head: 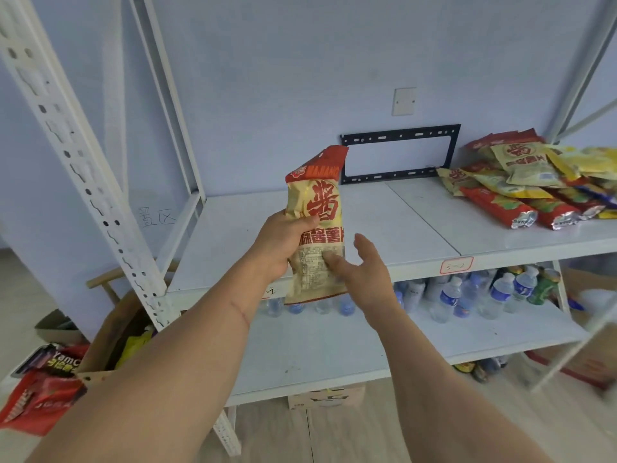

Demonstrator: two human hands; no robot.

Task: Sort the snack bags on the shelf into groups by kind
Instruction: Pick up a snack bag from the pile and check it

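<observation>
L hand grips the beige-and-red chip bag at its mid-left edge, thumb across the front, fingers wrapped behind. The bag stands upright, held in the air in front of the upper shelf, red top strip at 12 o'clock, bottom seam at 6 hanging past the shelf's front lip. R hand is at the bag's 4 o'clock, fingers spread and relaxed; thumb tip looks to touch the lower print panel, but it holds nothing.

Progress, as a judgement: early to mid. The upper shelf's L and centre stretch, behind the bag, carries no groups yet. At 2 o'clock from the bag, far R end of the shelf, lies the mixed pile: more beige-and-red bags like this one, red tube-style packs w/ silver crimped ends along the front, yellow bags on top and behind, all overlapping. That pile looks unsorted, so most of the work seems left; this bag could be the first of its kind pulled out.

Hard to read:
- Pile runs off the R edge, so the count and no. of kinds are unknown.
- Lower bags in the pile are covered by upper ones.
- At 7 o'clock, a cardboard box and red/black bags on the floor, partly behind the L forearm; can't tell if they belong to the task.
- Water bottles on the shelf below at 4 o'clock, not snacks.
- Small label on the shelf lip: handwriting unclear.
</observation>
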